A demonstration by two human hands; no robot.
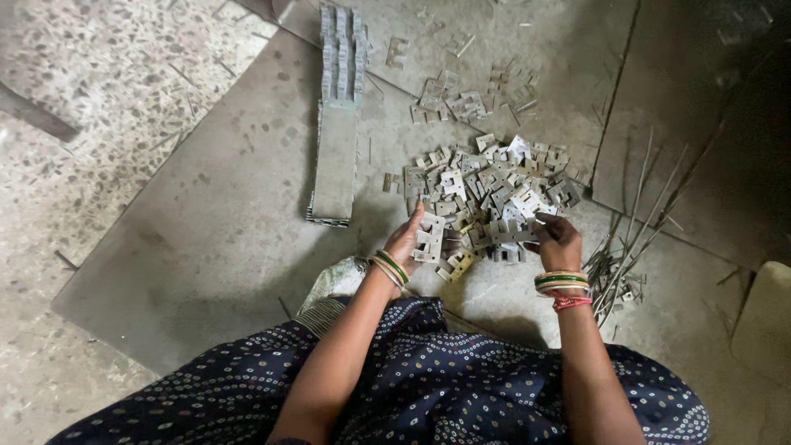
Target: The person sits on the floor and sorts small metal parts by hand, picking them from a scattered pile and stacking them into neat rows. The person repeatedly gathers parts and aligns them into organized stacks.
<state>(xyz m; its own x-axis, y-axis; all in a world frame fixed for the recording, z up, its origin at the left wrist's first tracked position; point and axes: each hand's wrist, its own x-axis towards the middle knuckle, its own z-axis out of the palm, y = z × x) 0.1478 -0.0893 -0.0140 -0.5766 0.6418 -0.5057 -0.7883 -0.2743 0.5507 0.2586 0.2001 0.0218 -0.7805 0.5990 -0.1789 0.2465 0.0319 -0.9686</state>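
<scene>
The left hand (405, 241) is closed on a small notched grey metal plate (429, 239), held upright. Just beyond its fingertips lies the heap of like stamped plates (486, 185). The right hand (559, 241), fingers curled, pinches a plate at the heap's near edge.

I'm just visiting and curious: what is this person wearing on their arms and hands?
Both forearms are bare, with no sleeves or gloves in view. The left hand has a few thin bangles at the wrist, green and pale gold. The right hand has a thicker stack of green and gold bangles, with a red thread below it.
</scene>
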